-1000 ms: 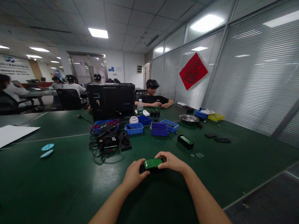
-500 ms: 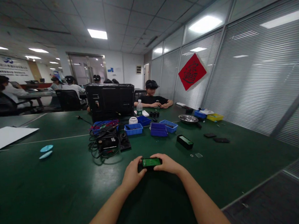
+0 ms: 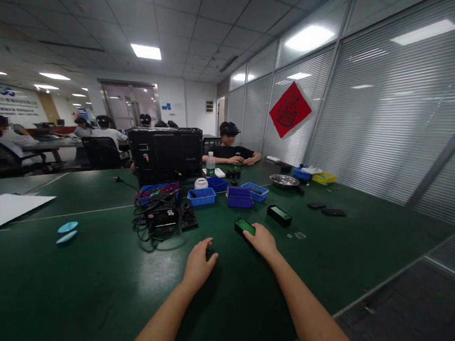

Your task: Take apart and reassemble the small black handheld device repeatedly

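My right hand (image 3: 262,239) reaches forward over the green table (image 3: 82,289) and grips the near end of a small black device with a green circuit board (image 3: 243,226) showing on top. My left hand (image 3: 199,262) hovers low over the table to the left, fingers loosely curled and apart, holding nothing. A second black device with a green top (image 3: 278,215) lies just right of the held one.
Ahead are a tangle of cables on a black unit (image 3: 158,219), several blue bins (image 3: 202,195), a metal bowl (image 3: 283,181), a yellow tray (image 3: 324,178) and a large black case (image 3: 167,154). A person (image 3: 231,150) sits opposite; others sit far left. White sheet (image 3: 3,208) at left.
Both hands held the device together near me. Now the left hand has let go, and the right hand has carried the device forward and to the right.
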A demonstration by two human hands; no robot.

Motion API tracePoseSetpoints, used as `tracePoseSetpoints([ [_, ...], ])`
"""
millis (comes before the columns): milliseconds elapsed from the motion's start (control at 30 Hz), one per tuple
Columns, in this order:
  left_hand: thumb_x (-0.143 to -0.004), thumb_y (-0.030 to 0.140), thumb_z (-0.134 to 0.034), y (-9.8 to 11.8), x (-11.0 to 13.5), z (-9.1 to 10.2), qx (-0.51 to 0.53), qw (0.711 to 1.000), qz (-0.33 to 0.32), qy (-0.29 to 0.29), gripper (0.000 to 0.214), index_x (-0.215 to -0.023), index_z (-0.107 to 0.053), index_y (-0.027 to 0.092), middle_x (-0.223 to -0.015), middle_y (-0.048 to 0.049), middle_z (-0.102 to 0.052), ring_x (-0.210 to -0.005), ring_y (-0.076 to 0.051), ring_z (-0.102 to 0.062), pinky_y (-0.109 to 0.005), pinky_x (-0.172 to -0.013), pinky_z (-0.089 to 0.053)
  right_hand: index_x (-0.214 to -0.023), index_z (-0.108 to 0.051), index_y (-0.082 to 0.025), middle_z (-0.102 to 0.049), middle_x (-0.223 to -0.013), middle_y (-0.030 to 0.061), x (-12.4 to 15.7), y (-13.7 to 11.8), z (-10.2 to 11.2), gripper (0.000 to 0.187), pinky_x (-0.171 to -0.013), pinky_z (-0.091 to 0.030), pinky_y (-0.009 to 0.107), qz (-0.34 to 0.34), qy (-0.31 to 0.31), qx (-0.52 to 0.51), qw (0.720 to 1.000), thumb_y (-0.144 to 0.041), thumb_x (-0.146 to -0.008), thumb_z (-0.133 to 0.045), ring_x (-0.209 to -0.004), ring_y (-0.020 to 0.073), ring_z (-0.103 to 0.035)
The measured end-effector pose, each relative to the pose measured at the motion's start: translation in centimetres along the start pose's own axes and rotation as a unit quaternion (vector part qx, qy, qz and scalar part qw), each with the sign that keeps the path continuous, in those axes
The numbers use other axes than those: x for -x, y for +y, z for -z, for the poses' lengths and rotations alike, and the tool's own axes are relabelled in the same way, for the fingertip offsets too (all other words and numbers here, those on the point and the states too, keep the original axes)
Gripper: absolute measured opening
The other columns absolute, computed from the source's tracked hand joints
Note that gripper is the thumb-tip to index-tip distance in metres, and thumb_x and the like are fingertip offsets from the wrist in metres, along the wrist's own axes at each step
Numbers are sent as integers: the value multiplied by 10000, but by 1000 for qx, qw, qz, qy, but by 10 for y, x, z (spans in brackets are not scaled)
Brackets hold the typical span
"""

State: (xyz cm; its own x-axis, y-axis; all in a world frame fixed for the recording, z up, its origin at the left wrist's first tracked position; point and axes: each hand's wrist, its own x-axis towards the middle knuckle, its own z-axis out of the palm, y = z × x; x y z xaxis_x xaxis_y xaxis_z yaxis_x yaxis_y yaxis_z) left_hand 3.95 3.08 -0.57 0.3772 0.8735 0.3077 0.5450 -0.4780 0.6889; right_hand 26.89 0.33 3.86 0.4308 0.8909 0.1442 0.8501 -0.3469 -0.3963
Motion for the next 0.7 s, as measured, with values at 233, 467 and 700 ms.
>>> tracePoseSetpoints([
  [233,-710,255,-534,4,0,1,-5,1000,-4,5,441,-1144,-488,198,-1052,-48,-592,-995,-174,-533,-306,-905,-375,-989,-490,-188,-544,-1022,86,18,-24,-14,383,-726,-383,279,76,53,35,995,-420,-695,-567,-924,212,-530],
  [467,-709,248,-530,5,0,3,-8,1000,-4,-4,437,-1141,-491,191,-1051,-44,-591,-990,-177,-530,-313,-908,-376,-1219,-379,-194,-527,-1103,104,22,-27,-18,582,-763,-383,310,92,-12,47,995,-401,-702,-549,-978,231,-510],
  [700,-714,248,-514,6,0,3,-9,1000,-1,-10,425,-1136,-498,198,-1051,-48,-592,-995,-185,-529,-322,-906,-376,-1240,-394,-181,-534,-1134,110,22,-29,-19,507,-790,-379,329,95,25,70,993,-309,-759,-490,-997,234,-499],
])
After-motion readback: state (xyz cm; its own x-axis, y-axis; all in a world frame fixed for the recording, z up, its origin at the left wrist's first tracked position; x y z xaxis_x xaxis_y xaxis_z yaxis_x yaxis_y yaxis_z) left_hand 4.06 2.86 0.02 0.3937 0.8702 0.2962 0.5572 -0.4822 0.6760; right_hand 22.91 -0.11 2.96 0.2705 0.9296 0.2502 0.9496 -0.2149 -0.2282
